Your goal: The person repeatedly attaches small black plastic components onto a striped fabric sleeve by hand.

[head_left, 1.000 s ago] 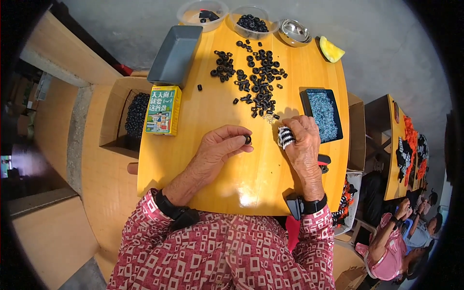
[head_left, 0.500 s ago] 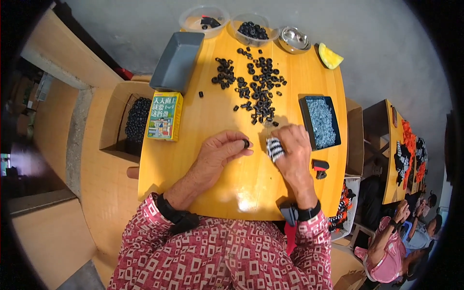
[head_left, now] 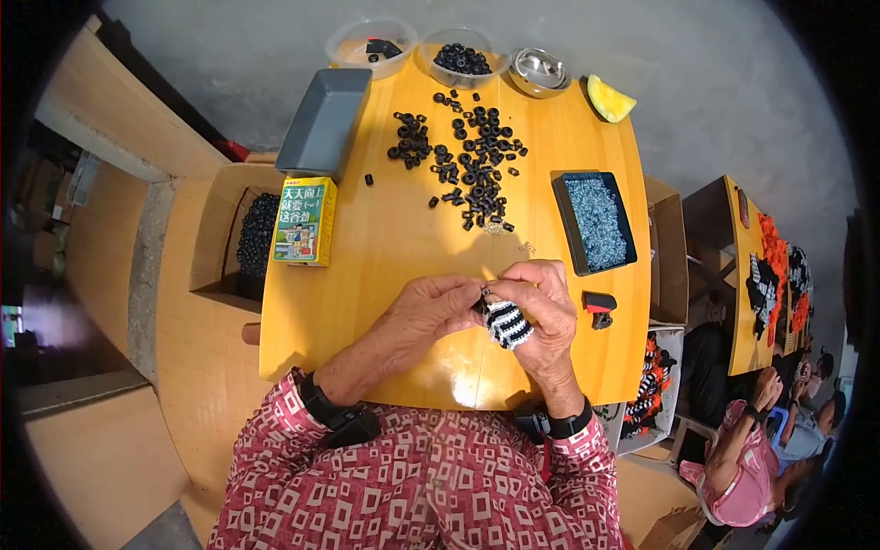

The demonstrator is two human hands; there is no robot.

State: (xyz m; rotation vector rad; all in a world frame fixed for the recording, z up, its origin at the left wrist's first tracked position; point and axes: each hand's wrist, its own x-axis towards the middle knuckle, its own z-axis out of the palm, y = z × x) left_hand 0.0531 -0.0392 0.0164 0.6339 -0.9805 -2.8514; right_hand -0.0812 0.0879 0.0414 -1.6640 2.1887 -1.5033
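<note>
Head view: striped knit piece (head_left: 510, 326) abt 4 o'clock of center, R hand (head_left: 543, 316) pinched on it — L hand (head_left: 429, 310) at its 10 o'clock, can't tell its grip. Prob light, squishy — grab the 12 o'clock edge.

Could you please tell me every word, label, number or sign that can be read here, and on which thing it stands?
Green-and-yellow carton: large white characters on its green front; I do not copy printed words. Its smallest print is too small to read.
Black-and-white striped piece in the right hand: no text visible.
Elsewhere: I can make out no readable text.
</note>
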